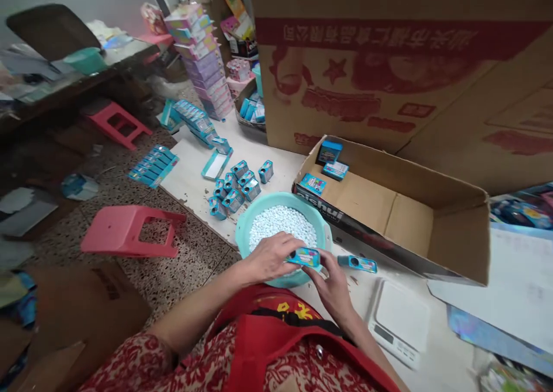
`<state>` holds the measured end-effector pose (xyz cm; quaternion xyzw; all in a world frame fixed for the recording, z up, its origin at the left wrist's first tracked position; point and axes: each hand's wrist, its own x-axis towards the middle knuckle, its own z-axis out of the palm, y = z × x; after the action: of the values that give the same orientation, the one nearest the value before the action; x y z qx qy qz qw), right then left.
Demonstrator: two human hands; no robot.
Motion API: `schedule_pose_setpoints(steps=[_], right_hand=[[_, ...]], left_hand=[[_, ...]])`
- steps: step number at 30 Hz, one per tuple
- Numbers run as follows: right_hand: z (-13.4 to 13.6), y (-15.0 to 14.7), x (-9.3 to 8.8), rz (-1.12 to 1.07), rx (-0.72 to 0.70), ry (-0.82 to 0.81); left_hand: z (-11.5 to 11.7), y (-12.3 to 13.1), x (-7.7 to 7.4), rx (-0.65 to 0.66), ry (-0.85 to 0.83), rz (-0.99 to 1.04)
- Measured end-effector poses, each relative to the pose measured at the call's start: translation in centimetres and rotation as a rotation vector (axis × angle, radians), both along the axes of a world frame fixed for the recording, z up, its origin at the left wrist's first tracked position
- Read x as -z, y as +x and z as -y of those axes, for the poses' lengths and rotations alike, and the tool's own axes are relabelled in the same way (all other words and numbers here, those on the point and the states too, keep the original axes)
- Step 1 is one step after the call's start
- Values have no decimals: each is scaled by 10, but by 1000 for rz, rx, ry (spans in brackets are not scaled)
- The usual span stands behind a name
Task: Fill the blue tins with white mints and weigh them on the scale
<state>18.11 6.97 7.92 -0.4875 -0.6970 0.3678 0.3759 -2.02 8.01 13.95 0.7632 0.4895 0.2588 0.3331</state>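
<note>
My left hand [274, 258] and my right hand [332, 282] hold a small blue box [306, 257] between them, its printed narrow side facing up. The left fingers grip one end and the right fingers the other. Beneath them stands a turquoise basin [242, 231] filled with small white pellets [280, 222]. Just right of my right hand another small blue box [363, 264] lies on the white table. Beyond the basin several similar blue boxes [233, 199] stand in a cluster, with a single one [266, 171] a little apart.
A long open cardboard box [410, 208] holds a few blue boxes at its left end. A white scale [400, 323] sits at right. Large cartons [389, 92] wall off the back. Display trays [153, 166] of blue boxes lie along the left. A red stool [129, 231] stands on the floor.
</note>
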Motion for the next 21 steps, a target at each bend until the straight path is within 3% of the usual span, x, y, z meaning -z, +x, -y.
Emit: schedule_pose_setpoints(steps=[3,5,7,8,11,15,18,21], right_hand=[[-2,9,8,80,95,97],[0,34,16,150,237,139],[4,63,27,206,397,110],[6,76,34,225,465,79],[8,107,56,264,553,-28],[-7,121,80,300,497,-158],[-27,120,85,333,438,-204],[-44,123,84,324,388,-249]], left_hand=[[15,-66,-9,-534,-96,3],[24,-123,-8,-1006,-118,-126],[25,-181,4,-1398,-108,-336],[21,-207,16,-1516,-92,-376],[-5,-260,61,-1518,-216,-348],[-46,-275,109,-1396,-411,-372],[-64,-269,121,-1319,-388,-313],[-69,-264,117,-1264,-349,-265]])
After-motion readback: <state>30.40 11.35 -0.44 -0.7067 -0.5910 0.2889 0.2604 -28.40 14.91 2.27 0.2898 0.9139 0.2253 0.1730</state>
